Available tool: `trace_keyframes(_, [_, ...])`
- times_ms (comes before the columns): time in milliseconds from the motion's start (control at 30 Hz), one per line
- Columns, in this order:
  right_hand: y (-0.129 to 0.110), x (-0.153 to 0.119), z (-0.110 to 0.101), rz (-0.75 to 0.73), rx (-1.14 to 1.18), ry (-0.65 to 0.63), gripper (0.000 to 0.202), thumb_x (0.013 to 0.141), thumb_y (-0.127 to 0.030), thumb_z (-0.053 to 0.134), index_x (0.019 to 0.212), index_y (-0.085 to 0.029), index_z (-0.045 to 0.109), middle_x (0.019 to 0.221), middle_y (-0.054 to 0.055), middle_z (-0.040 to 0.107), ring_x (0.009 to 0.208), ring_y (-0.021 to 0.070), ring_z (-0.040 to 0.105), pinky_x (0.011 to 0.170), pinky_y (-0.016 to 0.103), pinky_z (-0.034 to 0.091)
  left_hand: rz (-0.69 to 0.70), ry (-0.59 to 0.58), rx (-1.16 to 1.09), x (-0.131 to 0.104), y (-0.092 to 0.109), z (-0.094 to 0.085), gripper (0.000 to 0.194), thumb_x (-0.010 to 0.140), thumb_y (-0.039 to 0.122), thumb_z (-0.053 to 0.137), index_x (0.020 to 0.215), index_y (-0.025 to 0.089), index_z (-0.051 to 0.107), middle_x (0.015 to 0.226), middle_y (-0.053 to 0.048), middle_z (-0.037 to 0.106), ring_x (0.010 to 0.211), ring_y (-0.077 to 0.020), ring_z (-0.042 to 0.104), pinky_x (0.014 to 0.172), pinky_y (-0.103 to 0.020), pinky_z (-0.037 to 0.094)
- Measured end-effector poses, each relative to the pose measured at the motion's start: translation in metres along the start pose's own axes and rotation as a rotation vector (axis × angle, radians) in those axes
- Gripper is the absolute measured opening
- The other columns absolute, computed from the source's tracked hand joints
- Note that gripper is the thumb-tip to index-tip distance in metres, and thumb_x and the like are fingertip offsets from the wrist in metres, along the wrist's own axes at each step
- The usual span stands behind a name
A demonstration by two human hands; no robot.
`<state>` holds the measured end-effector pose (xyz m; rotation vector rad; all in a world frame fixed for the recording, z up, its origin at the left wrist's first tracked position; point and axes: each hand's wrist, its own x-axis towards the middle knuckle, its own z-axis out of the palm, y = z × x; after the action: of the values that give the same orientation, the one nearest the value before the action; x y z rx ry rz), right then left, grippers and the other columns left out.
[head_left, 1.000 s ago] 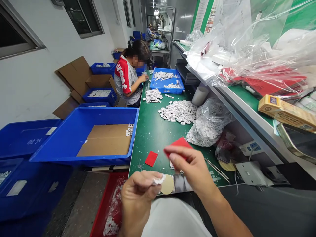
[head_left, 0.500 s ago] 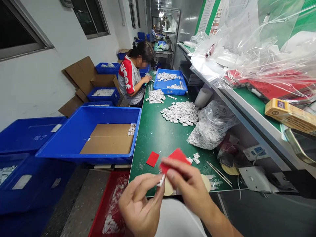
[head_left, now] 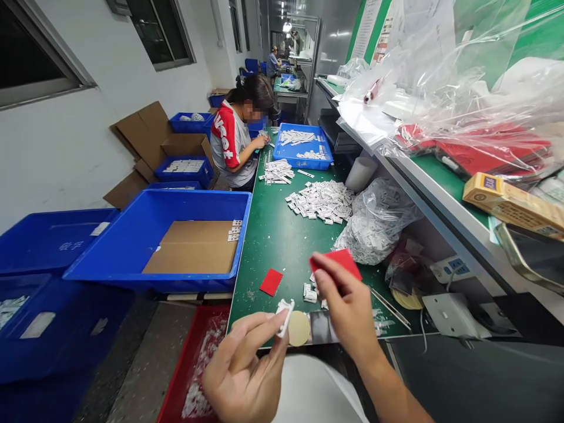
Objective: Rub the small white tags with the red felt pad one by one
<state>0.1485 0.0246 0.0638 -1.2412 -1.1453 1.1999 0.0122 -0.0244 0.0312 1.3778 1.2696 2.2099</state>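
My left hand pinches a small white plastic piece between thumb and fingertips, above the table's near edge. My right hand is closed on a red sheet, held apart from the white piece to its right. A smaller red square lies flat on the green table. Just behind my hands are a few white pieces, partly covered by the right hand. A round cream disc sits between my hands at the table edge, and metal tweezers rest on the right.
A heap of white pieces and a clear bag of them lie farther back, near a blue tray. A large blue bin borders the table's left. A co-worker sits beyond. A shelf overhangs the right.
My right hand with the red sheet has moved right and up, away from the white piece. The left hand has shifted slightly left and down, still pinching the piece.
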Motion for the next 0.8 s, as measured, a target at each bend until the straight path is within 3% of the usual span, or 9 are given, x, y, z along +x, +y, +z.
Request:
trace_keyframes(100, [0.004,0.003,-0.009,-0.033,-0.024,0.064,0.028,0.094,-0.037,0.07,0.117,-0.025,0.079,0.1,0.007,0.078,0.066,0.0133,0.061,0.063,0.025,0.053,-0.307,0.035,-0.154,0.008,0.002,0.0,0.061,0.069,0.003,0.086,0.118,0.032,0.063,0.084,0.006,0.079,0.075,-0.0147,0.074,0.077,-0.027,0.061])
trace_keyframes(233, [0.008,-0.01,-0.016,-0.022,0.117,-0.172,0.025,0.1,-0.036,0.064,0.12,-0.029,0.078,0.084,0.005,0.078,0.062,0.0124,0.061,0.056,0.022,0.048,-1.104,-0.089,-0.625,0.023,-0.002,-0.007,0.038,0.07,0.026,0.092,0.101,0.024,0.07,0.084,0.003,0.071,0.068,-0.0096,0.069,0.06,-0.018,0.055])
trace_keyframes(300, [0.007,-0.018,-0.018,-0.003,0.254,-0.299,0.026,0.101,-0.037,0.062,0.119,-0.029,0.078,0.074,0.003,0.074,0.056,0.0114,0.058,0.048,0.02,0.042,-1.339,-0.12,-0.819,0.026,-0.003,-0.009,0.037,0.068,0.03,0.093,0.097,0.024,0.072,0.078,0.003,0.067,0.068,-0.0094,0.066,0.059,-0.017,0.053])
trace_keyframes(367, [0.004,-0.022,-0.019,-0.013,0.352,-0.549,0.027,0.098,-0.04,0.065,0.117,-0.028,0.079,0.069,0.003,0.071,0.052,0.0113,0.058,0.046,0.02,0.042,-1.476,-0.13,-0.928,0.025,-0.001,-0.008,0.035,0.068,0.033,0.093,0.096,0.023,0.073,0.07,0.004,0.061,0.064,-0.0084,0.062,0.057,-0.017,0.051])
trace_keyframes(433, [0.002,-0.023,-0.018,-0.074,0.324,-0.751,0.028,0.097,-0.039,0.067,0.119,-0.027,0.079,0.069,0.003,0.07,0.052,0.0116,0.059,0.049,0.021,0.047,-1.563,-0.168,-0.964,0.022,0.002,-0.004,0.035,0.069,0.034,0.093,0.096,0.022,0.073,0.067,0.004,0.057,0.058,-0.0065,0.055,0.053,-0.016,0.047])
trace_keyframes(467, [0.001,-0.022,-0.018,-0.102,0.255,-0.72,0.028,0.098,-0.036,0.066,0.12,-0.027,0.079,0.072,0.003,0.072,0.055,0.012,0.061,0.053,0.022,0.05,-1.583,-0.183,-0.969,0.02,0.004,-0.002,0.035,0.069,0.034,0.093,0.095,0.02,0.073,0.066,0.005,0.056,0.055,-0.0054,0.052,0.051,-0.016,0.045])
trace_keyframes(567, [0.0,-0.017,-0.018,-0.09,0.066,-0.335,0.026,0.102,-0.031,0.059,0.118,-0.028,0.079,0.081,0.004,0.076,0.064,0.0126,0.064,0.063,0.022,0.053,-1.574,-0.207,-0.972,0.015,0.006,0.001,0.032,0.069,0.031,0.093,0.091,0.017,0.074,0.066,0.004,0.056,0.055,-0.0044,0.049,0.05,-0.014,0.042])
trace_keyframes(700, [-0.001,-0.011,-0.022,-0.083,0.093,-0.572,0.024,0.099,-0.032,0.064,0.115,-0.029,0.081,0.071,0.001,0.073,0.054,0.0115,0.06,0.054,0.021,0.05,-1.54,-0.24,-0.895,0.012,0.001,0.004,0.034,0.068,0.033,0.093,0.094,0.019,0.075,0.075,-0.001,0.065,0.066,-0.0104,0.06,0.055,-0.017,0.046])
trace_keyframes(800, [0.0,-0.006,-0.027,-0.061,0.018,-0.173,0.024,0.1,-0.032,0.063,0.118,-0.029,0.079,0.068,0.0,0.069,0.06,0.0138,0.06,0.059,0.023,0.05,-1.438,-0.204,-0.82,0.01,-0.006,0.007,0.031,0.07,0.03,0.092,0.095,0.021,0.078,0.078,-0.002,0.07,0.068,-0.0101,0.062,0.061,-0.018,0.05])
